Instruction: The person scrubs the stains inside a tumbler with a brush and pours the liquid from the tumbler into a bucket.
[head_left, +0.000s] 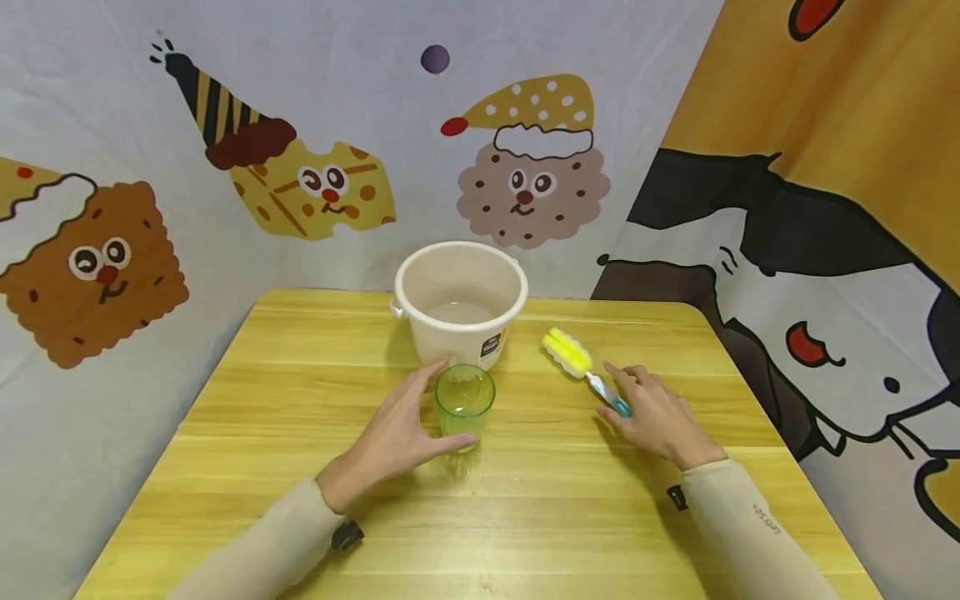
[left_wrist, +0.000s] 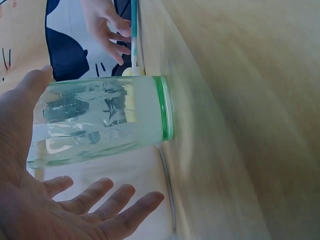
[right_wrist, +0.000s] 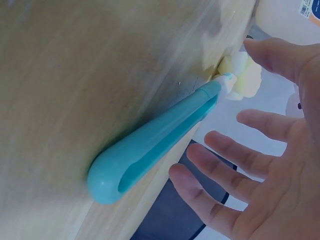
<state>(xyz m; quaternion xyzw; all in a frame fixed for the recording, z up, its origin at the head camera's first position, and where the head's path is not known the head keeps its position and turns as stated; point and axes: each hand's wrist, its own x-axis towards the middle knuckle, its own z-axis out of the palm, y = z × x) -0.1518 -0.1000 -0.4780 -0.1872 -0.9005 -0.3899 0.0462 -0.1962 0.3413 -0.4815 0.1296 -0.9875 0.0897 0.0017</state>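
A clear, green-tinted drinking glass [head_left: 465, 404] stands upright on the table, its thick green base [left_wrist: 164, 107] showing in the left wrist view. My left hand [head_left: 397, 437] is spread around its left side, with the thumb and fingers apart and not curled round it; whether the thumb touches the glass I cannot tell. To the right lies a cleaning brush with a yellow and white sponge head [head_left: 568, 353] and a teal and white handle [right_wrist: 155, 137]. Beside that handle my right hand [head_left: 663, 418] hovers with loosely extended fingers, holding nothing.
A white plastic bucket [head_left: 461, 337] with a dark label stands at the table's back, just behind the glass. All of this is on a wood-grain table [head_left: 525, 517]. Cartoon-printed cloth [head_left: 337, 67] hangs behind and at both sides.
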